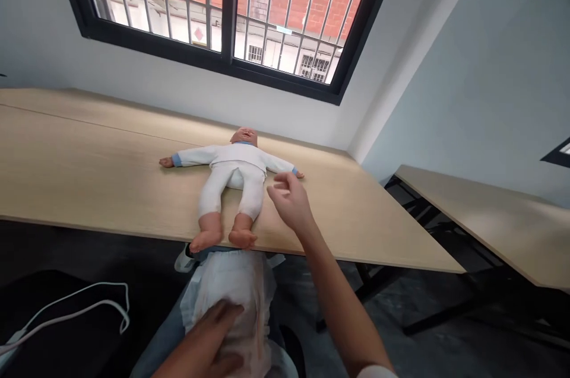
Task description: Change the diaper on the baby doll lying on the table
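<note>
A baby doll [238, 155] in a white top and trousers with blue cuffs lies on its back on the table, bare feet at the front edge. Below it, an unfolded white disposable diaper [231, 277] rests across my lap. My left hand [218, 327], slightly blurred, lies over the diaper with thumb and fingers apart. Above the tabletop, beside the doll's leg and close to its hand, is my right hand [289, 197]. Its fingers are loosely bent, with a gap at the thumb and nothing visible between them.
The long wooden table [338, 218] runs below a barred window [227, 10]. A second table [481, 206] stands to the right. At lower left, a white cable [89, 304] lies on a black surface. A light-coloured shoe [183, 260] shows under the table's edge.
</note>
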A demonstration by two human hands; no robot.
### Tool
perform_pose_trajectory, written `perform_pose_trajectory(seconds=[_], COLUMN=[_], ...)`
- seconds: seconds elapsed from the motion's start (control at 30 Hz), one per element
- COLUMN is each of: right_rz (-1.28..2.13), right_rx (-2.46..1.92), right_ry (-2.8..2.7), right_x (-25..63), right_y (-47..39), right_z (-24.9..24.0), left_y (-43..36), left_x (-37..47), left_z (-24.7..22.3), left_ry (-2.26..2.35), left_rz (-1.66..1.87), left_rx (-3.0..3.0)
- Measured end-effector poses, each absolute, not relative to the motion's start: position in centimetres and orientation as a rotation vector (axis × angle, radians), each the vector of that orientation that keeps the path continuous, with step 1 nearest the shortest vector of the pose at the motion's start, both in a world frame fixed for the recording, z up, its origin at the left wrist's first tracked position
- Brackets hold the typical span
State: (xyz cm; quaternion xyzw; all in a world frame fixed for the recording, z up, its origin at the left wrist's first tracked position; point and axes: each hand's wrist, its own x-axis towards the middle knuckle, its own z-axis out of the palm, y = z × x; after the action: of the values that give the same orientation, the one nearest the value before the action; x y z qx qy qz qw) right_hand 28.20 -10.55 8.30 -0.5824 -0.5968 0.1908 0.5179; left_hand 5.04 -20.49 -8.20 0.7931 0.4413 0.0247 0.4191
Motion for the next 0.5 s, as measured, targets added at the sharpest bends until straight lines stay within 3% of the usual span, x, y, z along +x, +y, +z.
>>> perform_pose_trajectory(seconds=[0.2,0.37,0.5], right_rz=[1.015,0.78,0.95], right_rx=[-1.364,-1.96,-1.886], right_ry=[-1.536,-1.545,-1.348], right_x=[25.2,24.3,24.7], right_y=[-23.7,-27.6,-28.6], right_z=[4.9,-3.5,-9.5], left_y=[-22.9,-24.1,-23.4], left_x=[7.5,7.8,5.9], left_z=[-7.3,-6.0,-6.4], left_ry=[1.143,1.077,1.066], left_rz=[-0.154,-0.34,-0.156], left_rx=[2.177,2.245,2.172])
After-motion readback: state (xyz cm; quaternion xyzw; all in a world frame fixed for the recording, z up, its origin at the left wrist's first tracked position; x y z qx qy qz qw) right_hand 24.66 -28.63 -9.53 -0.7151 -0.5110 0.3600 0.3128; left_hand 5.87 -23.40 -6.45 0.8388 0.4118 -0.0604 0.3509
